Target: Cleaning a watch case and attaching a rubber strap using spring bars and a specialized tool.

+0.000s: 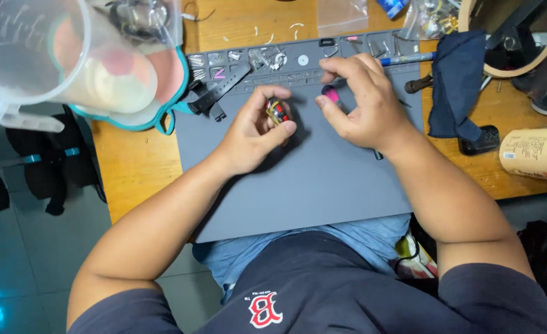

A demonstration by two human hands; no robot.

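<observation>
My left hand (255, 127) is curled around a small round part (277, 112) with red and yellow bits showing, held just above a grey work mat (298, 185). My right hand (360, 102) sits beside it to the right, fingers pinched on a small pink-tipped tool (331, 94) whose dark end pokes out below the wrist. The two hands are a few centimetres apart, over the upper middle of the mat. What exactly the round part is cannot be made out.
Small metal parts and a black strap (224, 89) lie in the mat's top compartments. A clear measuring jug (44, 55) stands at the upper left. A dark blue cloth (456, 80), a blue pen (409, 59) and a beige can (533, 153) are on the wooden table to the right.
</observation>
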